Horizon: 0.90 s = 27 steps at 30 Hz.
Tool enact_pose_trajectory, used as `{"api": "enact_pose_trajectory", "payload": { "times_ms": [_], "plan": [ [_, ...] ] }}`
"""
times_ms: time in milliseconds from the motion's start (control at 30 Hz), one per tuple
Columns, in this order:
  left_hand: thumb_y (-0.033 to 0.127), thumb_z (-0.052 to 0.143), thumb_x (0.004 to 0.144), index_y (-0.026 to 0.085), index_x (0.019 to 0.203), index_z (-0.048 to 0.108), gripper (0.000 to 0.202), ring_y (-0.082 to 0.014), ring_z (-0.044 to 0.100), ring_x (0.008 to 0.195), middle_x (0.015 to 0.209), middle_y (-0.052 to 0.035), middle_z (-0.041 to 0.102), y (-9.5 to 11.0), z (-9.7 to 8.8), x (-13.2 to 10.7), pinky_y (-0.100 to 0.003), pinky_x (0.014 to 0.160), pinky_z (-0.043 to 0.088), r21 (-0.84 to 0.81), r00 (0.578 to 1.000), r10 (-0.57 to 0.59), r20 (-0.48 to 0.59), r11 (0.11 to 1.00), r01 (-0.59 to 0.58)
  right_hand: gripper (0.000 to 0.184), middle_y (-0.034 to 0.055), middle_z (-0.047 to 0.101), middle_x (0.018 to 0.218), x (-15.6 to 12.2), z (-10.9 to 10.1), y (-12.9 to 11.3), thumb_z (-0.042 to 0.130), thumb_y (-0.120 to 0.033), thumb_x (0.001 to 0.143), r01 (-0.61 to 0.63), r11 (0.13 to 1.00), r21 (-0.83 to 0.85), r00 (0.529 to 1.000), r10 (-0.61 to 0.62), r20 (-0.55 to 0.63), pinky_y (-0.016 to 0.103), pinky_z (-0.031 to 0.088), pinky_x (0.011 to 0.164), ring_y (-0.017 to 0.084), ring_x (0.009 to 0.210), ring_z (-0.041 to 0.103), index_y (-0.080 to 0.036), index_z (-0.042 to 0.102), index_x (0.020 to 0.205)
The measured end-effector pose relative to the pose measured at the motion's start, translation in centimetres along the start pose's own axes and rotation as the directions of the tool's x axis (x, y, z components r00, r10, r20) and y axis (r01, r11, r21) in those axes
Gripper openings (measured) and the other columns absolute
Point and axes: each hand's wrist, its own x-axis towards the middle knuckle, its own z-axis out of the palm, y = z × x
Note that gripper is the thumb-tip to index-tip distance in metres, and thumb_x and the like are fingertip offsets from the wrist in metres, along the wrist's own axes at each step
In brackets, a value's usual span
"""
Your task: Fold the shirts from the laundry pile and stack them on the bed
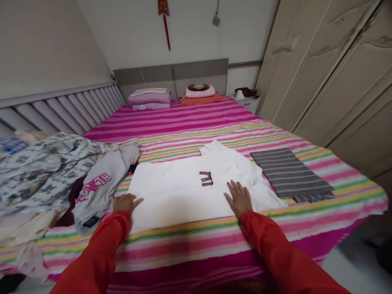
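A white T-shirt (171, 192) with a brown print on its chest lies spread out sideways on the bed, its hem to the left and its sleeves and collar to the right. My left hand (125, 203) rests at the hem's near-left edge, thumb and fingers apart. On the shirt's front, to the right of the print, my right hand (239, 199) lies flat with its fingers spread. Both arms wear red sleeves. Right of the shirt lies a folded grey striped cloth (288, 173).
A heap of clothes, with a grey printed garment (101, 179) and a floral one (45, 163), covers the bed's left side. Folded purple bedding (150, 98) and a pillow (200, 91) sit by the headboard (202, 71). A wardrobe (324, 61) stands to the right.
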Motion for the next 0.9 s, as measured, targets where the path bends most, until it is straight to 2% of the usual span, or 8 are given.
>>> {"api": "enact_pose_trajectory", "payload": {
  "times_ms": [67,167,233,300,400,533,633,900],
  "plan": [
    [0.043,0.052,0.084,0.016,0.086,0.068,0.032,-0.0292,0.054,0.112,0.105,-0.0131,0.067,0.3,-0.1,-0.1,-0.046,0.098,0.037,0.050,0.996,-0.092,-0.014,0.994,0.093,0.053,0.0052,0.042,0.149,0.1,-0.1,0.0,0.029,-0.044,0.096,-0.013,1.000,-0.003,1.000,0.013,0.020,0.046,0.023,0.111,0.026,0.139,0.032,-0.023,0.045,0.142],
    [0.030,0.048,0.084,0.013,0.108,0.063,0.033,-0.0334,0.039,0.131,0.137,-0.0179,0.050,2.7,0.6,-0.4,-0.057,0.103,0.031,-0.002,0.926,-0.279,-0.253,0.958,0.288,0.053,0.0042,0.042,0.149,0.4,-0.3,0.0,0.029,-0.044,0.096,-0.029,1.000,-0.001,0.998,0.029,0.048,0.046,0.022,0.112,0.025,0.140,0.030,-0.025,0.043,0.143],
    [0.020,0.041,0.083,0.011,0.118,0.059,0.039,-0.0316,0.035,0.135,0.143,-0.0184,0.045,6.2,1.8,-1.1,-0.058,0.106,0.030,-0.127,0.922,-0.163,-0.350,0.984,0.126,0.053,0.0043,0.040,0.150,0.6,-0.6,-0.5,0.029,-0.043,0.096,-0.067,0.998,0.005,0.995,0.066,0.079,0.047,0.021,0.112,0.025,0.141,0.029,-0.026,0.041,0.144],
    [0.017,0.035,0.085,0.011,0.117,0.061,0.041,-0.0259,0.042,0.131,0.135,-0.0162,0.054,11.3,3.7,-2.3,-0.051,0.108,0.034,-0.220,0.931,0.168,-0.324,0.944,-0.246,0.052,0.0048,0.037,0.152,0.4,-0.8,-1.9,0.027,-0.039,0.096,-0.100,0.995,0.023,0.989,0.097,0.112,0.051,0.020,0.112,0.027,0.141,0.027,-0.026,0.039,0.145],
    [0.018,0.030,0.089,0.015,0.123,0.060,0.045,-0.0187,0.047,0.129,0.136,-0.0096,0.056,19.7,6.6,-5.1,-0.039,0.109,0.038,-0.297,0.824,0.481,-0.299,0.774,-0.559,0.051,0.0020,0.032,0.155,-0.6,-0.7,-5.2,0.026,-0.034,0.097,0.050,0.992,0.118,0.992,-0.063,0.111,0.052,0.018,0.112,0.024,0.144,0.022,-0.030,0.032,0.148],
    [0.020,0.032,0.089,0.015,0.135,0.051,0.050,-0.0244,0.042,0.134,0.144,-0.0110,0.048,25.7,8.5,-7.6,-0.047,0.109,0.037,-0.311,0.819,0.523,-0.237,0.758,-0.574,0.052,0.0005,0.034,0.154,-1.6,0.1,-7.6,0.032,-0.035,0.097,0.273,0.937,0.220,0.951,-0.297,0.085,0.053,0.011,0.114,0.023,0.144,0.019,-0.033,0.027,0.149],
    [0.028,0.036,0.091,0.020,0.136,0.051,0.048,-0.0268,0.038,0.137,0.146,-0.0080,0.045,23.6,8.4,-7.2,-0.051,0.111,0.031,-0.214,0.861,0.470,-0.195,0.836,-0.505,0.050,0.0000,0.036,0.153,-1.2,0.0,-5.2,0.034,-0.040,0.097,0.220,0.958,0.184,0.966,-0.240,0.094,0.056,0.011,0.114,0.025,0.144,0.022,-0.035,0.034,0.146],
    [0.039,0.027,0.093,0.022,0.142,0.042,0.054,-0.0251,0.027,0.142,0.152,-0.0030,0.036,10.1,7.0,-4.5,-0.050,0.115,0.021,-0.052,0.976,0.120,-0.183,0.990,-0.132,0.048,-0.0009,0.038,0.151,0.3,-2.7,6.6,0.026,-0.039,0.098,-0.175,0.984,-0.036,0.977,0.178,0.120,0.051,0.017,0.113,0.023,0.141,0.029,-0.032,0.041,0.143]
  ]
}}
